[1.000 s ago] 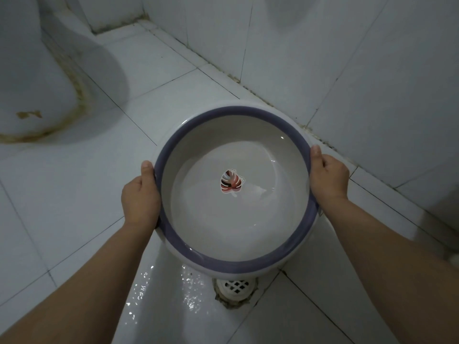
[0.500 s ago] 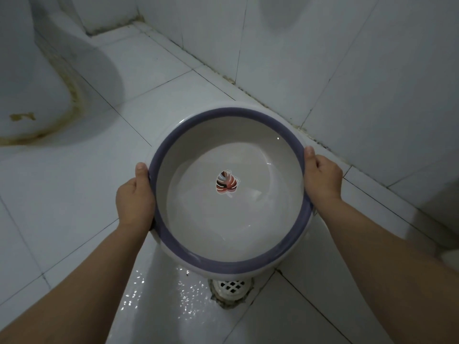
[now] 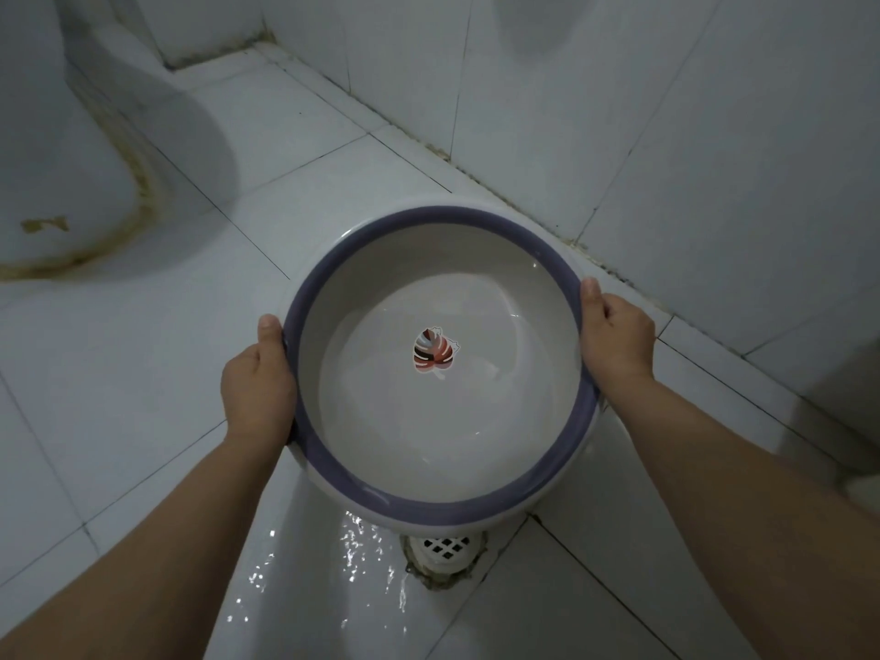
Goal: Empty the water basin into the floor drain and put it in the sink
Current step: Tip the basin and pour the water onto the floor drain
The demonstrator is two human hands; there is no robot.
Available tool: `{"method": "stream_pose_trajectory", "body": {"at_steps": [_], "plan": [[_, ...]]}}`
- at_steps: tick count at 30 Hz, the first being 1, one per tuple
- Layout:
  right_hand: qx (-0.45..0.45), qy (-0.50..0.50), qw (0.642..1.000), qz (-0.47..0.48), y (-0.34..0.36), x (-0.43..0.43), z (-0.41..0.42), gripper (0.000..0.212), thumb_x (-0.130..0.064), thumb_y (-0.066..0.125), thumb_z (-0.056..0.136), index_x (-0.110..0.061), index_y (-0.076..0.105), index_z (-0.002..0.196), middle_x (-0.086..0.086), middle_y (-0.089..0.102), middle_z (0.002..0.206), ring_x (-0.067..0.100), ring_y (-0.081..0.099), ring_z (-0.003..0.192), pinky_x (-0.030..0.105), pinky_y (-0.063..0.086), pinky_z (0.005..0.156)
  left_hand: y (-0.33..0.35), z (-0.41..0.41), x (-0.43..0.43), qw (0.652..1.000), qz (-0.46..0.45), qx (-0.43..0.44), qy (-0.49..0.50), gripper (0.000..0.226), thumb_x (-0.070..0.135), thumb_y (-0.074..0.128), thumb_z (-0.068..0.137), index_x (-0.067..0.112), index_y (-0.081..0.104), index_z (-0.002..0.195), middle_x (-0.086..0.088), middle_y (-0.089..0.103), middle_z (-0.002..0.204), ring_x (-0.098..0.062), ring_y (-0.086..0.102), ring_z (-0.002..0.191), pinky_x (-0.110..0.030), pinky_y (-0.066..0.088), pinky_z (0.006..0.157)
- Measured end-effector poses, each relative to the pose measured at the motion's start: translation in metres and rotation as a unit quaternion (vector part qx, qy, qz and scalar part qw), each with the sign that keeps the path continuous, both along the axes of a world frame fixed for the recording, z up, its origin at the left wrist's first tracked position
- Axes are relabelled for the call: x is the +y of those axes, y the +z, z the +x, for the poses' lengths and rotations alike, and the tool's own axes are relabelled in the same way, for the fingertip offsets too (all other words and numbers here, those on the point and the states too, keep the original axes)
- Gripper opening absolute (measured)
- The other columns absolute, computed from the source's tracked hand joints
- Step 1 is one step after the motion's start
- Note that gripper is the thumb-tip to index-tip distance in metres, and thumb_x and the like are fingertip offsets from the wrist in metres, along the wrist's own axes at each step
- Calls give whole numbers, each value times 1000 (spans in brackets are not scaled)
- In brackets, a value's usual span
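Note:
A round white water basin (image 3: 314,421) with a purple rim hangs above the tiled floor, held level between both hands. Shallow water lies in it over a leaf sticker (image 3: 432,357) at the bottom. My left hand (image 3: 257,388) grips the rim on the left side, thumb on top. On the right side of the rim my right hand (image 3: 616,338) grips the same way. The white floor drain (image 3: 445,547) shows just below the basin's near edge, partly hidden by it. The sink is out of sight.
A white toilet base (image 3: 52,173) with a stained foot stands at the far left. Tiled walls (image 3: 666,111) run along the back and right. The floor tile (image 3: 305,578) in front of the drain is wet and glistening.
The basin has stayed in both hands and kept its level pose over the drain. The camera view drifted slightly; the grip on the rim is unchanged.

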State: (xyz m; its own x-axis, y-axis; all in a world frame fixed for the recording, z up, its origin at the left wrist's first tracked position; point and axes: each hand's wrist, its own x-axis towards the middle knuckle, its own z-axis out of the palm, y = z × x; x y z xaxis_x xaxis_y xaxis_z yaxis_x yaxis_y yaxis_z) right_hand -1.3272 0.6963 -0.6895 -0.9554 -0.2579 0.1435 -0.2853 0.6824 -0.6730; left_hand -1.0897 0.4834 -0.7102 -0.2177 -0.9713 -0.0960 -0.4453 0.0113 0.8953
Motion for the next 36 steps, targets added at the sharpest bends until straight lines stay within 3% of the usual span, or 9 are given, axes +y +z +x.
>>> {"method": "stream_pose_trajectory", "body": {"at_steps": [6, 10, 19, 29, 36], "plan": [[2, 1, 1000, -4, -2, 2, 2, 55, -51, 33, 92, -14, 41, 53, -1, 44, 53, 10, 39, 50, 24, 31, 48, -8, 4, 2, 999, -33, -1, 4, 62, 54, 23, 90, 8, 48, 56, -8, 48, 54, -22, 45, 53, -31, 38, 53], [3, -2, 1000, -14, -2, 3, 3, 57, -51, 34, 92, -7, 47, 58, 0, 45, 54, 14, 41, 52, 27, 32, 50, -8, 4, 3, 999, -41, -11, 8, 66, 57, 21, 88, 6, 51, 59, -9, 50, 56, -28, 49, 58, -37, 42, 61], [-3, -7, 1000, -18, -2, 7, 4, 57, -52, 33, 92, -8, 48, 59, -1, 45, 54, 11, 40, 50, 23, 32, 49, -4, 4, 7, 999, -34, 0, 7, 61, 53, 23, 90, 9, 47, 55, -8, 47, 54, -22, 44, 52, -31, 37, 51], [-5, -16, 1000, -18, -2, 7, 4, 59, -52, 33, 92, -4, 52, 64, 0, 44, 53, 10, 39, 49, 22, 32, 48, -3, 2, 5, 999, -38, 5, 6, 60, 53, 25, 90, 10, 46, 54, -9, 46, 54, -23, 44, 53, -30, 38, 53], [8, -21, 1000, -7, -2, 10, 5, 57, -49, 34, 93, -6, 46, 59, -2, 41, 51, 8, 35, 47, 22, 28, 44, 1, -1, 5, 999, -49, 4, 1, 61, 51, 28, 91, 7, 43, 52, -8, 45, 53, -22, 41, 52, -33, 34, 53]]}}
